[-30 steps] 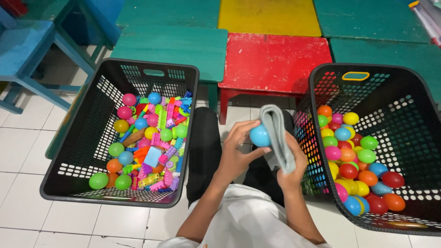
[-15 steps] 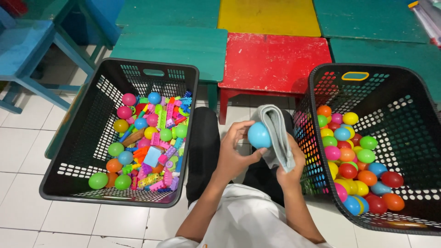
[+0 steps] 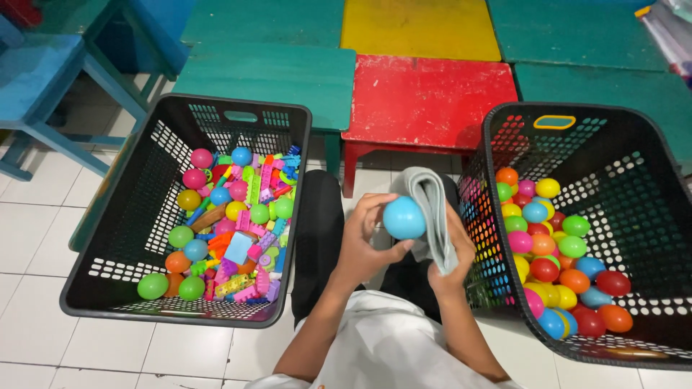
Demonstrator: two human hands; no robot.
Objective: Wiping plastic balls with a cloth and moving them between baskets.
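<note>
My left hand grips a light blue plastic ball in front of my lap. Right beside it my right hand holds a folded grey cloth, which stands upright and touches the ball. A black mesh basket on my left holds mixed coloured balls and plastic building blocks. On my right, a second black mesh basket contains only coloured balls.
Low tables in green, red and yellow stand close behind the baskets. A blue chair is at the far left. The floor is white tile. My dark trouser legs lie between the baskets.
Hands, ball and cloth stay in almost the same place; the ball has shifted slightly against the cloth.
</note>
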